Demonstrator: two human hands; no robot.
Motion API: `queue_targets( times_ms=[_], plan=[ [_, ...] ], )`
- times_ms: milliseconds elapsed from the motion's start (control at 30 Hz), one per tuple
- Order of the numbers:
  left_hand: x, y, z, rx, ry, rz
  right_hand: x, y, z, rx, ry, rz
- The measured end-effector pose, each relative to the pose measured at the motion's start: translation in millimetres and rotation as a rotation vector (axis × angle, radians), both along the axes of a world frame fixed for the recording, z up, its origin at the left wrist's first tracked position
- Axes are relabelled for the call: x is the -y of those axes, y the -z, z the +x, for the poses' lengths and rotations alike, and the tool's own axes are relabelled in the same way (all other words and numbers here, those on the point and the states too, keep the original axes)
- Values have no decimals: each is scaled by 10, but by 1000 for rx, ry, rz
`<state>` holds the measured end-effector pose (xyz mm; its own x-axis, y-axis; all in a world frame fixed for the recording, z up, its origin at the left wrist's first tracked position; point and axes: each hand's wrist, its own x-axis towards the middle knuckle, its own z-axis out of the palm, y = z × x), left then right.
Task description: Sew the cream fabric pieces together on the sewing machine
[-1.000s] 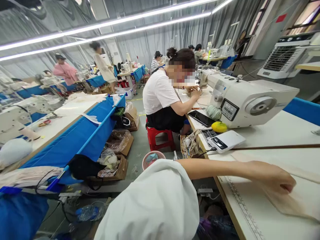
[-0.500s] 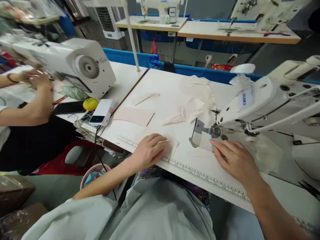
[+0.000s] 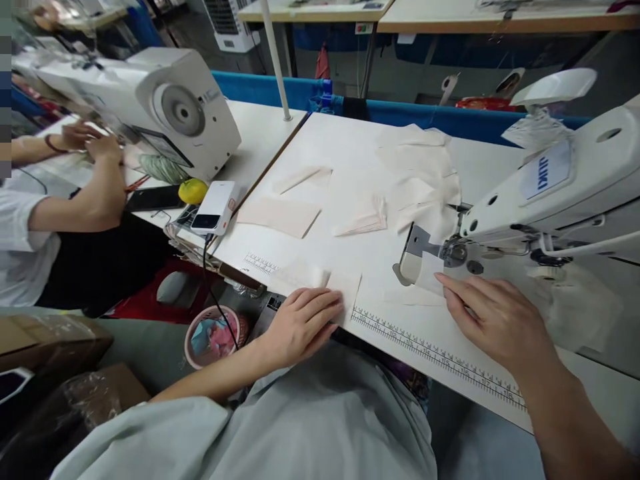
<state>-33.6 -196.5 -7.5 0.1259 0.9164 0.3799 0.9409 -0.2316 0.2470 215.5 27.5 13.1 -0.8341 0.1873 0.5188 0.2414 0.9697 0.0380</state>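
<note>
My right hand [image 3: 500, 320] pinches the edge of a small pale fabric piece [image 3: 431, 272] between thumb and forefinger. That piece lies at the needle area of the white sewing machine [image 3: 545, 180], beside the metal plate [image 3: 420, 239]; its far end is hidden under the presser foot. My left hand [image 3: 305, 323] rests at the table's front edge, fingers stretched out on another pale fabric piece [image 3: 351, 293]. A folded strip of cloth [image 3: 317, 275] lies just beyond those fingers. Behind the needle area spreads a gathered heap of pale fabric [image 3: 420, 173].
More cut pieces [image 3: 280, 217] and a small folded stack [image 3: 363, 217] lie on the white table [image 3: 345, 140]. A ruler strip [image 3: 440, 357] runs along its front edge. At left are a power bank [image 3: 216, 208], a yellow lemon-like object [image 3: 193, 191] and a co-worker's arm [image 3: 95, 200].
The view has tilted downward and shifted. My left hand's fingers have straightened over the fabric at the table edge. My right hand keeps its pinch by the presser foot.
</note>
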Motion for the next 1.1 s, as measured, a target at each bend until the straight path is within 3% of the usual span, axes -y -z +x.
queue_targets(
  times_ms=[233,533,733,933,1100],
  plan=[
    [-126,44,-24,-60,-48,14,13,-10,-27,7,-7,-54],
    [-314,69,-101,-43,48,-40,-3,11,-19,17,2,8],
    [-249,36,-96,-47,41,-42,7,24,2,23,31,-83],
    [-158,25,-139,-71,92,-85,18,55,15,21,34,-47],
    [-136,73,-230,-72,150,53,91,-53,-20,-13,59,-226]
  ],
)
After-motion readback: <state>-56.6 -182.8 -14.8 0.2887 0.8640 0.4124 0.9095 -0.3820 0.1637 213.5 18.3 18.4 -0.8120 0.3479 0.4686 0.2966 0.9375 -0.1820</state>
